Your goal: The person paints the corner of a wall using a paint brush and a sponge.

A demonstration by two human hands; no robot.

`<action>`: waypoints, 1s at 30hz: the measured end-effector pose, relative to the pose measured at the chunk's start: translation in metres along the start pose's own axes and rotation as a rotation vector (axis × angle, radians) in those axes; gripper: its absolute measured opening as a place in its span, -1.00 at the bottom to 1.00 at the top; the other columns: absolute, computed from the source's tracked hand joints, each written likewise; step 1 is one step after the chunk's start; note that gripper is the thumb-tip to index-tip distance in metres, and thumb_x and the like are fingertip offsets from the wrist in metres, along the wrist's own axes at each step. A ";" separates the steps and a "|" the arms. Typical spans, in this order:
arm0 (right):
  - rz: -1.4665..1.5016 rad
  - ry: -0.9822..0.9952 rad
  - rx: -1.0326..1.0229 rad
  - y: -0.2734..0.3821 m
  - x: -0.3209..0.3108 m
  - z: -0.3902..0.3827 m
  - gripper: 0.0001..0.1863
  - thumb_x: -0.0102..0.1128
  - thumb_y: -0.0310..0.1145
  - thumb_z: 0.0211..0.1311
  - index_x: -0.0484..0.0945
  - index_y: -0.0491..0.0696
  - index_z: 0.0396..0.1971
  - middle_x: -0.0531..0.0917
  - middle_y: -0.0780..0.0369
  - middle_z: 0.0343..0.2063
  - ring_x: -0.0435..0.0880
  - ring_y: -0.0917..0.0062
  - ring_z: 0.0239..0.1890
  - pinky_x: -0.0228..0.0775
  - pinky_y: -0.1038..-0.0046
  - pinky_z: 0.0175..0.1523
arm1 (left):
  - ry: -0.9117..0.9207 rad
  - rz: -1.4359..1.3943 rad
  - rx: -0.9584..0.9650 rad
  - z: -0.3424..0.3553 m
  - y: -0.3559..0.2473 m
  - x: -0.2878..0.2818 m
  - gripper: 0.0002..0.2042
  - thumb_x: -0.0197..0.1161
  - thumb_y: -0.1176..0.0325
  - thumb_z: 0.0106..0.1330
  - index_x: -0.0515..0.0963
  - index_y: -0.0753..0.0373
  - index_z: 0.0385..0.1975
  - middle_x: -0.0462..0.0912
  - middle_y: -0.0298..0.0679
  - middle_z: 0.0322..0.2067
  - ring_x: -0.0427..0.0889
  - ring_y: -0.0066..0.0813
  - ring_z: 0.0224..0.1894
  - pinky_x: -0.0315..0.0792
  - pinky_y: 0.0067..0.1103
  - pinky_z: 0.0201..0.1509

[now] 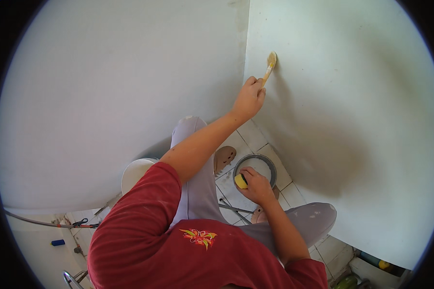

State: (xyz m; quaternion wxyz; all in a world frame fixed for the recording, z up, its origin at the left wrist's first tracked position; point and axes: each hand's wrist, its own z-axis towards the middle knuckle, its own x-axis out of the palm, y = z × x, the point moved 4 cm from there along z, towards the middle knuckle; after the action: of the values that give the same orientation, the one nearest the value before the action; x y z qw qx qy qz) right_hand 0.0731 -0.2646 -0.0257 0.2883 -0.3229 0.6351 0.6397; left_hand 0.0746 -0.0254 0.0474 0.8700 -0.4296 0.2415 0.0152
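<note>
My left hand [250, 98] is closed around the wooden handle of a paintbrush [271, 60], whose bristles are at the white wall [337, 72] on the right, near the corner. My right hand [258, 187] grips a yellow and dark sponge [240, 181] over a grey round basin [272, 168] holding whitish contents. The basin sits on the white tiled floor [289, 192] between my legs, in front of me.
Another white wall [106, 72] rises on the left. A white bucket [135, 173] is beside my left leg. Thin metal rods [232, 208] lie near my feet. A hose [33, 219], a blue item [58, 243] and a chrome piece [72, 279] are at lower left.
</note>
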 end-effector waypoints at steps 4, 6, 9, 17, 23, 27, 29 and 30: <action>0.007 0.033 0.004 0.001 -0.004 -0.002 -0.58 0.30 -0.24 -0.04 0.49 -0.11 -0.17 0.53 0.22 -0.09 0.57 0.27 -0.11 0.46 0.30 -0.06 | 0.013 -0.083 -0.097 -0.004 0.005 -0.015 -0.76 0.16 0.46 0.24 0.51 0.45 -0.14 0.43 -0.15 -0.45 0.44 -0.39 -0.43 0.34 -0.48 -0.34; 0.013 0.040 0.004 0.002 -0.006 -0.003 -0.57 0.30 -0.23 -0.04 0.50 -0.11 -0.16 0.53 0.22 -0.08 0.57 0.27 -0.10 0.46 0.30 -0.05 | -0.090 -0.108 -0.130 -0.005 0.002 -0.019 -0.77 0.16 0.45 0.24 0.51 0.44 -0.16 0.41 -0.16 -0.46 0.44 -0.42 -0.43 0.33 -0.49 -0.35; 0.001 0.055 0.010 -0.001 -0.004 -0.003 -0.56 0.29 -0.22 -0.04 0.50 -0.11 -0.15 0.53 0.21 -0.08 0.57 0.27 -0.10 0.46 0.30 -0.04 | -0.255 -0.106 -0.160 0.002 0.007 -0.032 -0.81 0.11 0.46 0.25 0.50 0.44 -0.20 0.39 -0.14 -0.50 0.42 -0.37 -0.44 0.31 -0.46 -0.37; 0.004 0.083 0.033 0.000 0.001 -0.002 -0.57 0.27 -0.21 -0.02 0.51 -0.12 -0.15 0.53 0.20 -0.07 0.58 0.28 -0.09 0.46 0.30 -0.03 | -0.286 0.136 -0.163 0.039 0.011 -0.032 -0.72 0.03 0.48 0.30 0.43 0.50 -0.06 0.40 -0.05 -0.35 0.42 -0.22 -0.40 0.36 -0.40 -0.30; 0.002 0.077 0.066 -0.001 0.001 0.001 -0.58 0.26 -0.22 -0.03 0.51 -0.12 -0.16 0.53 0.20 -0.08 0.58 0.27 -0.11 0.46 0.29 -0.04 | -0.299 0.147 -0.217 0.059 0.022 -0.005 -0.73 0.00 0.48 0.30 0.41 0.52 -0.06 0.39 0.00 -0.30 0.45 -0.13 -0.33 0.38 -0.35 -0.24; -0.011 0.091 0.076 -0.004 0.002 0.003 -0.59 0.25 -0.23 -0.03 0.51 -0.13 -0.18 0.53 0.18 -0.08 0.58 0.26 -0.10 0.46 0.28 -0.04 | -0.345 0.166 -0.088 0.069 0.028 0.003 -0.86 0.07 0.51 0.23 0.48 0.46 -0.31 0.41 -0.01 -0.45 0.43 -0.11 -0.41 0.35 -0.32 -0.28; -0.016 0.079 0.072 -0.005 0.001 0.002 -0.59 0.25 -0.23 -0.04 0.51 -0.14 -0.18 0.52 0.17 -0.07 0.58 0.25 -0.11 0.46 0.28 -0.05 | -0.333 0.166 -0.066 0.070 0.034 0.004 -0.86 0.08 0.51 0.22 0.48 0.46 -0.31 0.41 -0.01 -0.44 0.42 -0.11 -0.40 0.35 -0.32 -0.28; -0.017 0.079 0.059 -0.005 0.001 0.003 -0.59 0.26 -0.23 -0.04 0.51 -0.14 -0.19 0.52 0.17 -0.07 0.58 0.25 -0.11 0.46 0.28 -0.05 | -0.304 0.186 0.009 0.071 0.037 0.000 -0.85 0.09 0.50 0.24 0.48 0.47 -0.29 0.41 -0.03 -0.44 0.44 -0.16 -0.43 0.35 -0.36 -0.31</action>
State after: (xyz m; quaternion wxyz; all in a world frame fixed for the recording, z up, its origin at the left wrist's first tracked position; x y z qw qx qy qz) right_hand 0.0763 -0.2619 -0.0291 0.2777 -0.3446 0.6620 0.6049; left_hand 0.0945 0.0518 0.0567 0.8932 -0.3942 0.1462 0.1594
